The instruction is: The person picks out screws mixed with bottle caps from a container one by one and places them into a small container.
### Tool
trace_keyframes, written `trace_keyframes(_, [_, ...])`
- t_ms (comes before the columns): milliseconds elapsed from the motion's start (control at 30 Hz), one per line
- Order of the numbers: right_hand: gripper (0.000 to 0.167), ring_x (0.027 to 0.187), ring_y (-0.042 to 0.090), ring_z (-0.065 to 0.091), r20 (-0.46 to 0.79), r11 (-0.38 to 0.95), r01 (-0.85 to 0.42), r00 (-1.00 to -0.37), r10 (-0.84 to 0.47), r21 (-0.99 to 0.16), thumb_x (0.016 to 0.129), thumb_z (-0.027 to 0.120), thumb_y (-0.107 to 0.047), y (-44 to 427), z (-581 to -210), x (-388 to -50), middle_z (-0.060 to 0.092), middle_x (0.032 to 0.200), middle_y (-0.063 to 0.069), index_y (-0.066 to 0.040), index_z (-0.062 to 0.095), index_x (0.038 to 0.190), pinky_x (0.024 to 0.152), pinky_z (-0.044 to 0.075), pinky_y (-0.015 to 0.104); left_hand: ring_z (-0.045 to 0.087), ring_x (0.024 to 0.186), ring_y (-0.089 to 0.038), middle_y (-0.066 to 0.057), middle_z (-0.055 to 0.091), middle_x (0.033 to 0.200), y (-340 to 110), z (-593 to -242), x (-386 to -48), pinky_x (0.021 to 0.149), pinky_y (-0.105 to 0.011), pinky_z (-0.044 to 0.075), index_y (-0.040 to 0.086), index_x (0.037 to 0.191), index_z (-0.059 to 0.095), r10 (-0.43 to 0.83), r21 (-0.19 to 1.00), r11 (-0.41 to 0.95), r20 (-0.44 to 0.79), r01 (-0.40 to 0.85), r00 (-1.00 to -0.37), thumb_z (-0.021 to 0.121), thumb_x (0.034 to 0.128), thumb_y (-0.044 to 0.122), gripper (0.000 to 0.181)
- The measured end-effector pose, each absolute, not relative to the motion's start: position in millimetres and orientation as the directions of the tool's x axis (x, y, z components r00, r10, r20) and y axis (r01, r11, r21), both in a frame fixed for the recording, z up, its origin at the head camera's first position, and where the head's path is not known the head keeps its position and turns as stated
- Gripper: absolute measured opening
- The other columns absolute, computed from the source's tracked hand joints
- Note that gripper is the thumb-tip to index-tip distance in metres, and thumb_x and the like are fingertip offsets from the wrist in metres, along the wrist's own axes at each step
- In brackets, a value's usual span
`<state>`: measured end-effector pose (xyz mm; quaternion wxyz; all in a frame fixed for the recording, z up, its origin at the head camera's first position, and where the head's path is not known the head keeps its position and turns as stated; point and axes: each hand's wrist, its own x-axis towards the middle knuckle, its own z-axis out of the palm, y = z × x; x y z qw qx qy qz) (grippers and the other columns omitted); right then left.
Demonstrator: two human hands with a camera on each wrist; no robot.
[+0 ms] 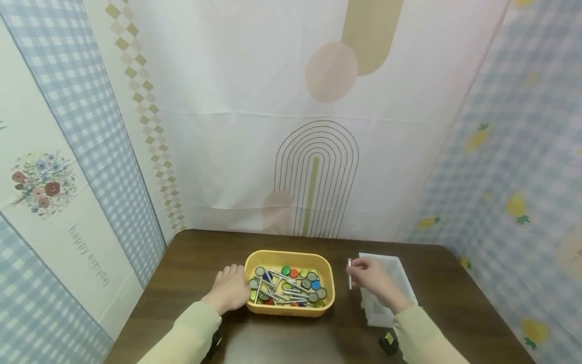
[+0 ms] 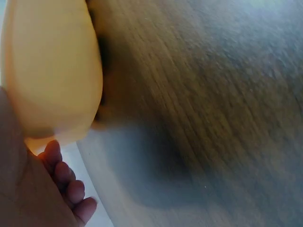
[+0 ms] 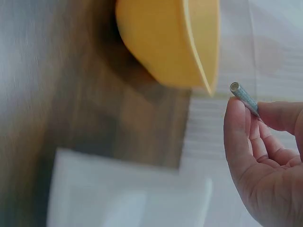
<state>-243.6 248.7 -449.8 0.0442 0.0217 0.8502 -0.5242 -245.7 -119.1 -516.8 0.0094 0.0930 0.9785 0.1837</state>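
Observation:
In the head view a yellow plastic basket (image 1: 291, 310) holds several silver bolts (image 1: 297, 299) mixed with bottle caps (image 1: 322, 292) in green, red, blue and yellow, some showing their grey undersides. My left hand (image 1: 231, 289) rests against the basket's left end; its loosely bent fingers (image 2: 75, 191) show beside the wall in the left wrist view, and its thumb is hidden. Right of the basket, my right hand (image 1: 370, 275) pinches one bolt (image 1: 349, 274) between thumb and fingers, head up. The bolt's threaded end (image 3: 244, 98) shows clearly in the right wrist view.
A whitish translucent tray (image 1: 402, 275) stands on the right, partly below my right hand and forearm. Everything rests on a dark brown wooden table (image 1: 204, 253). Hanging patterned cloths (image 1: 227, 167) enclose the table's back and sides.

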Motion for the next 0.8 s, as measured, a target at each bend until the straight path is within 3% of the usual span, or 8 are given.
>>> trace_keyframes(133, [0.025,0.079,0.024,0.065,-0.074,0.447,0.074,-0.997,0.018,-0.891,0.093,0.060,-0.007,276.1,-440.9,-248.3,0.061,0.100,0.022,0.011,0.058,0.110,0.072,0.055,0.034,0.036,0.089,-0.028,-0.009,0.041,0.093,-117.6,-512.7,-246.6,0.085,-0.048,0.031,0.000,0.102,0.050,0.191,0.313,0.929,0.044,0.196,-0.981,0.052,0.0844,0.020,0.027])
trace_keyframes(400, [0.023,0.077,0.020,0.063,-0.124,0.577,0.129,-0.991,0.049,-0.806,0.093,0.057,-0.009,295.2,-451.1,-250.4,0.062,0.095,0.017,0.012,0.058,0.104,0.069,0.054,0.036,0.033,0.086,-0.027,-0.008,0.036,0.089,-123.6,-517.1,-250.5,0.083,-0.047,0.030,0.003,0.097,0.046,0.187,0.260,0.945,0.062,0.197,-0.980,0.050,0.0836,0.019,0.020])
trace_keyframes(633, [0.015,0.065,0.017,0.055,-0.146,0.653,0.163,-0.986,0.081,-0.740,0.087,0.053,-0.005,305.3,-472.3,-255.4,0.054,0.068,0.005,0.004,0.060,0.077,0.061,0.050,0.030,0.032,0.085,-0.027,-0.008,0.035,0.090,-120.6,-517.3,-250.4,0.080,-0.045,0.028,0.005,0.097,0.045,0.188,0.292,0.937,0.044,0.193,-0.981,0.048,0.0866,0.019,0.018])
trace_keyframes(800, [0.022,0.058,0.017,0.048,-0.149,0.743,0.138,-0.987,0.052,-0.655,0.082,0.053,-0.006,310.6,-488.8,-256.7,0.046,0.059,0.001,-0.009,0.048,0.061,0.055,0.040,0.030,0.032,0.087,-0.027,-0.008,0.036,0.090,-117.9,-514.7,-247.5,0.082,-0.046,0.029,0.004,0.100,0.047,0.170,0.297,0.939,0.035,0.173,-0.985,0.049,0.0868,0.019,0.021])
